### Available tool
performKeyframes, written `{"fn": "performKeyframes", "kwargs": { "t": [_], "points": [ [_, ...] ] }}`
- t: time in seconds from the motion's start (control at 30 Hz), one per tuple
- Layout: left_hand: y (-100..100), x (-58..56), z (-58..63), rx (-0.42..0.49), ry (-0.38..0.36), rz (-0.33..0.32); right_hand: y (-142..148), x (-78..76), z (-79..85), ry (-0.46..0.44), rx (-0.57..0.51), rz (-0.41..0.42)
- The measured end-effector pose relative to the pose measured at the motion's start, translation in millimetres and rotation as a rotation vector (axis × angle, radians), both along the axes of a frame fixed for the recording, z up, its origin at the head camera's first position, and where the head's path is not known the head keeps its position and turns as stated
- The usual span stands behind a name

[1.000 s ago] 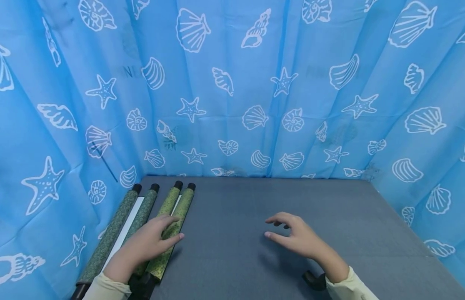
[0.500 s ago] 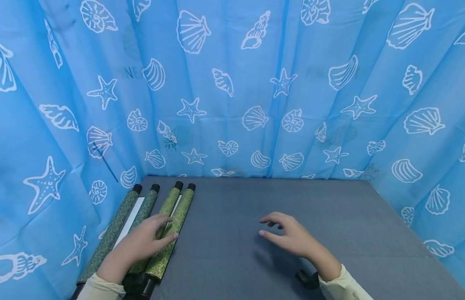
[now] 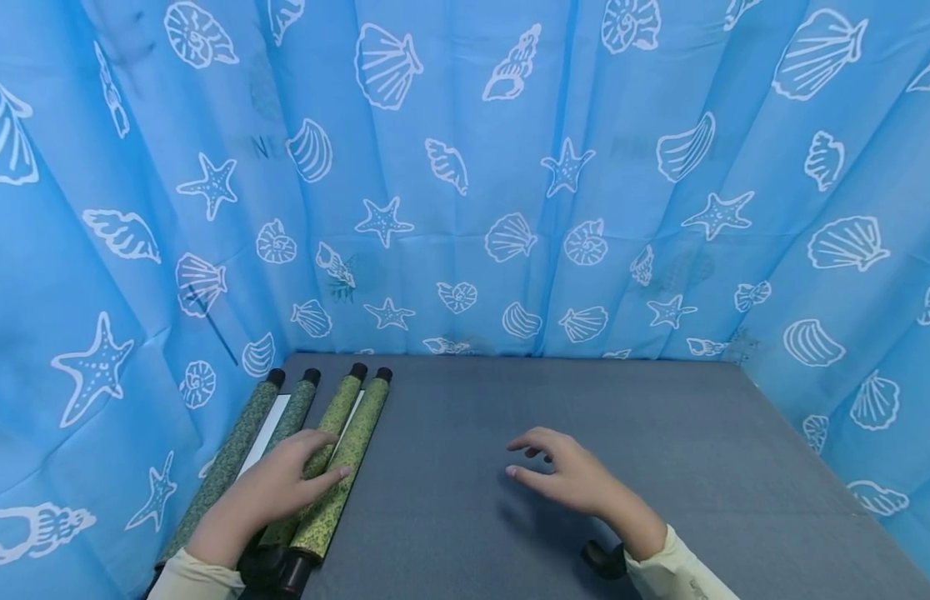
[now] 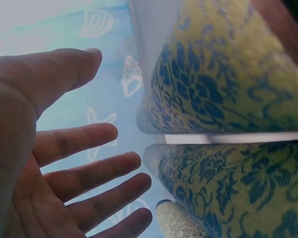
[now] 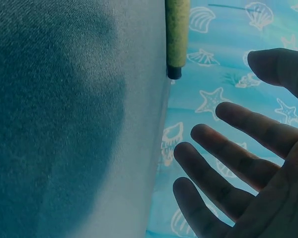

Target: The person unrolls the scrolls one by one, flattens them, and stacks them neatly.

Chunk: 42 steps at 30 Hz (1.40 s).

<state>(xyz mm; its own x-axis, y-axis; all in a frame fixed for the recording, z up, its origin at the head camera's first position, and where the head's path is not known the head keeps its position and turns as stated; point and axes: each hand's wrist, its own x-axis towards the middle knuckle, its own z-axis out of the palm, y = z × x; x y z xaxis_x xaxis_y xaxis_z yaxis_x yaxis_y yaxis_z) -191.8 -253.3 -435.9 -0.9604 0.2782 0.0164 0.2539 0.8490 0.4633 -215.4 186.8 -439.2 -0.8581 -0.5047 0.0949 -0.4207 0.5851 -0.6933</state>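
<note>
Two scrolls lie side by side at the left of the table, each rolled up from both ends with black knobs. The nearer one is a yellow-green scroll (image 3: 362, 437) with a dark floral pattern, which the left wrist view shows as blue leaves and flowers. Beyond it is a dark green scroll (image 3: 236, 454) with a white strip between its rolls. My left hand (image 3: 285, 483) hovers over the scrolls, fingers relaxed and holding nothing. Over the grey cloth to the right, my right hand (image 3: 566, 475) hangs with loosely bent fingers and holds nothing; its shadow falls below it.
A grey cloth-covered table (image 3: 450, 500) spreads under both hands. Blue curtains (image 3: 465, 208) printed with white shells and starfish stand along the back and both sides. Black bands (image 3: 603, 558) circle the wrists.
Both hands have drifted slightly to the left, the right one more clearly. The scrolls have stayed in place.
</note>
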Motion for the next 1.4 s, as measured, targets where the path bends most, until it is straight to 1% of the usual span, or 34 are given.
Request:
{"fn": "performKeyframes", "kwargs": {
  "t": [0.2,0.4,0.57,0.83,1.1,1.4],
  "points": [
    [-4,-0.1,-0.2,0.017,-0.003,-0.001,-5,-1.0,-1.5,-0.001,-0.004,0.02],
    [-10,0.2,-3.6,0.044,-0.037,0.004,-12,-2.5,-4.6,-0.018,-0.001,0.031],
    [-14,0.0,-5.8,0.049,-0.049,0.014,-19,-2.6,-5.6,-0.023,0.009,0.036],
    [-19,1.2,-5.8,0.06,-0.058,0.022,-31,-2.9,-6.9,-0.039,0.005,0.057],
    [-23,3.0,-7.7,0.071,-0.082,0.048,-42,-0.7,-8.5,-0.052,0.013,0.086],
    [-25,2.5,-7.4,0.082,-0.088,0.048,-53,0.2,-10.3,-0.065,0.023,0.115]
  ]
}}
